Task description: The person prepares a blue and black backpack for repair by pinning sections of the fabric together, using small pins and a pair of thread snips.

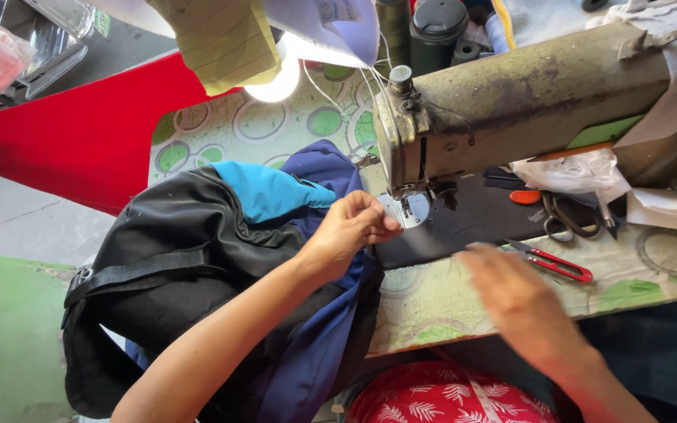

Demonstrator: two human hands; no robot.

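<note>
A black, navy and light-blue backpack [189, 258] lies on the sewing table, its edge pushed up to the needle plate [405, 210] of an old olive-green sewing machine [526, 94]. My left hand [350, 227] pinches the navy fabric right beside the presser foot. My right hand [514, 301] is blurred, hovering above the table edge with fingers spread and nothing in it, a little left of red-handled thread snips [559, 266].
Dark scissors [569, 219], an orange object [525, 197], crumpled paper and plastic [581, 172] lie by the machine base. A lit bulb [276, 82] glows above the patterned tablecloth [244, 125]. Red cloth [95, 133] hangs at left; red patterned fabric [440, 395] covers my lap.
</note>
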